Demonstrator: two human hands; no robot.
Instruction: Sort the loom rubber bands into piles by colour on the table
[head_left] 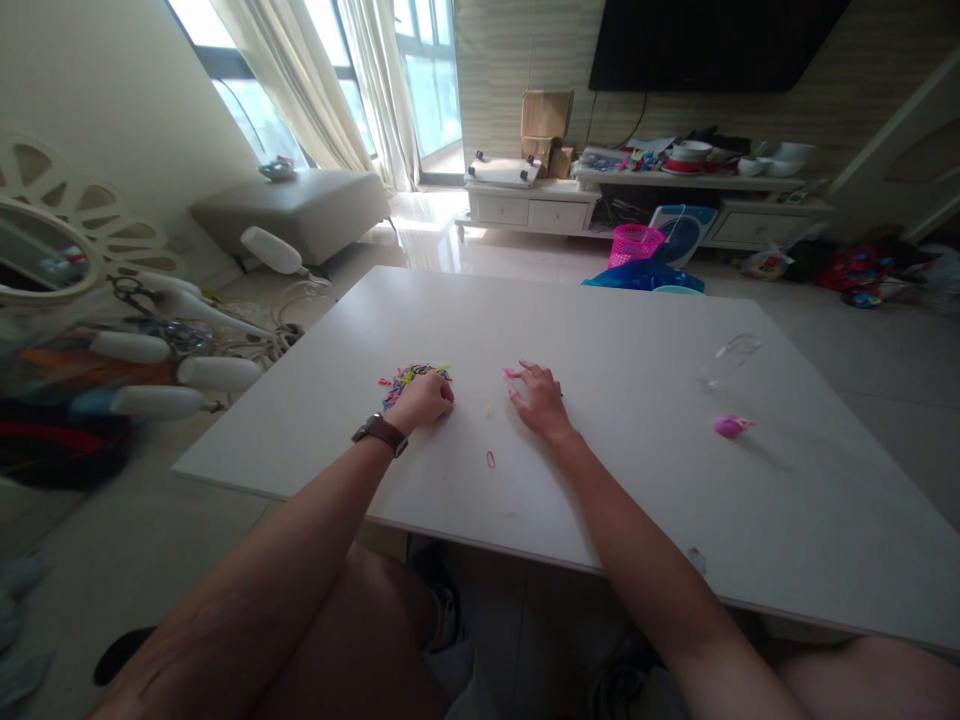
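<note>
Bare forearms reach forward from the bottom edge, the left one [247,570] slanting in over a thigh and the right one [645,540] crossing the near edge of a white table [300,405]. On the left wrist sits a watch with a dark strap [382,432]. Beyond it the left hand [422,399] rests against the near right side of a heap of small multicoloured pieces [409,374], its fingers curled together; whether they pinch anything cannot be told. Well apart from the heap, the right hand [541,402] is laid palm down on the tabletop, fingers spread apart, a fingertip at a small pink piece [509,373]. Between the hands lies a little yellow piece [488,411], and nearer the person a red loop shaped like a paper clip [490,460]. Farther right on the table are a rounded pink object [729,427] and, behind it, a clear container [739,346]. Past the far edge stand a bright pink basket [636,243] and a low white cabinet [562,214].
</note>
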